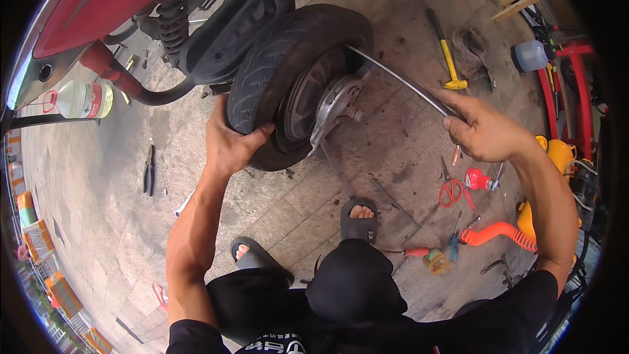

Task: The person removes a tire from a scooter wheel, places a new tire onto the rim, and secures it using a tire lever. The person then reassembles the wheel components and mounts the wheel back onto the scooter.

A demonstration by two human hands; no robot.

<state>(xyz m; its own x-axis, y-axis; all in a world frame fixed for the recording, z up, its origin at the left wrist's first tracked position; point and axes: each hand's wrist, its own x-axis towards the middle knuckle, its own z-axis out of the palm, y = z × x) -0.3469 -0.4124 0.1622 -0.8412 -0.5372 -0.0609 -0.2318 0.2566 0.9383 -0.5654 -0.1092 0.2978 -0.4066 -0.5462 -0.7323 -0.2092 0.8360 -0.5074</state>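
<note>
Both hands were busy at the rear wheel of a red scooter. Left hand (230, 141) was clamped over the black tyre (275, 59), fingers curled round the tread and thumb pressed to the near sidewall, steadying it. Right hand (481, 132) was closed in a fist round the outer end of a long metal lever bar (400, 82), whose far tip was wedged in at the wheel, where the tyre's inner edge met the rim, just above the silver hub (334, 101). The wheel hung off the ground under the scooter's black swing arm (232, 29), with the coil shock (171, 19) to its left.

By the look of it, the step in hand was prying the tyre bead at the rim, one hand bracing, the other levering. A further stroke would probably call for a firm hold on the tyre and a steady pull on the bar, so that the tip did not slip off the rim.

Tools lay scattered on the paved floor (105, 196): red-handled scissors (449, 190), an orange coiled hose (498, 233), a yellow-handled hammer (447, 56), dark pliers (149, 169) and a clear plastic bottle (82, 98).
</note>
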